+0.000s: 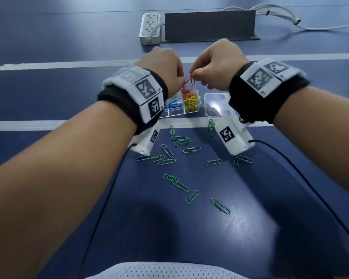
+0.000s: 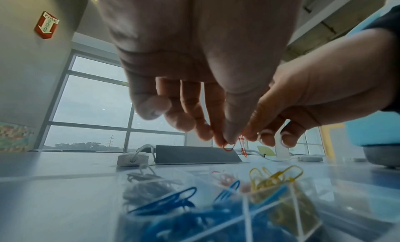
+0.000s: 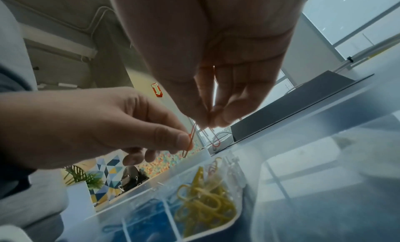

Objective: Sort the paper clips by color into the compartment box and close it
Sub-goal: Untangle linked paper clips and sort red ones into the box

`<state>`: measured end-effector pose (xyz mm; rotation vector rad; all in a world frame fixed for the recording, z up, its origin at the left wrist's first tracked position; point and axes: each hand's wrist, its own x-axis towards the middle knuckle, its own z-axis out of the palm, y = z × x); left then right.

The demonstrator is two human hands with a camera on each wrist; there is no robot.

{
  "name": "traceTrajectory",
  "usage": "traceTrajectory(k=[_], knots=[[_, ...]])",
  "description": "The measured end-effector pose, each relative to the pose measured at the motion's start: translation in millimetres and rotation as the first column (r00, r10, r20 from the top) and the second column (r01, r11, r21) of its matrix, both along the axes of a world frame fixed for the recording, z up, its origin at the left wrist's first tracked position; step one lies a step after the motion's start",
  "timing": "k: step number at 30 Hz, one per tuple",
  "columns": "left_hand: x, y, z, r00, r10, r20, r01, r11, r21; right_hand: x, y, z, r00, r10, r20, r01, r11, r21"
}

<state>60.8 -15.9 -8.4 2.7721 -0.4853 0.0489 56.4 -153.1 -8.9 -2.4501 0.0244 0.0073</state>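
Both hands (image 1: 191, 65) raised (fingertips pinched)

My table (image 1: 54, 93) is dark blue with pale stripes running across it. At centre frame my clear compartment box (image 1: 181, 109) sits on it, its lid (image 1: 215, 105) just to the right. Below them, green paper clips (image 1: 176, 185) lie scattered loosely. Toward the top, a white power strip (image 1: 150, 28) lies beside a dark grey panel (image 1: 210, 25), with white cables (image 1: 280, 15) at upper right.

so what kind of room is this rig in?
Probably an office or meeting space. A dark blue table carries a power strip and cable housing; big windows and a fire sign show on the wall.
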Motion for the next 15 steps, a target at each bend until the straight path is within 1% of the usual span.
traceTrajectory(k=[2,4,7,10,13,15], knots=[[5.8,-2.0,-2.8,1.0,0.009,-0.009,-0.009,0.999,0.038,4.1,1.9,-2.0,1.0,0.003,-0.031,-0.004,0.999,-0.033],[8.4,-4.6,-5.8,0.999,-0.009,-0.042,0.012,0.997,0.077,6.2,2.2,-5.0,0.994,0.018,-0.112,-0.024,0.998,-0.049],[9.5,-4.6,-7.5,0.997,-0.016,-0.077,0.021,0.998,0.067,6.0,0.3,-6.5,0.984,0.045,-0.171,-0.052,0.998,-0.038],[7.0,1.7,-5.1,0.998,-0.008,-0.067,0.008,1.0,0.004,1.8,-5.2,-3.4,0.988,0.052,-0.148,-0.059,0.997,-0.045],[-3.8,9.1,-0.3,0.998,-0.045,-0.052,0.045,0.999,-0.009,-8.0,-13.9,-0.9,0.992,0.1,-0.071,-0.111,0.981,-0.159],[-15.3,15.4,3.3,0.993,-0.1,-0.065,0.101,0.995,0.003,-19.7,-16.8,0.3,0.983,0.177,-0.046,-0.183,0.953,-0.242]])
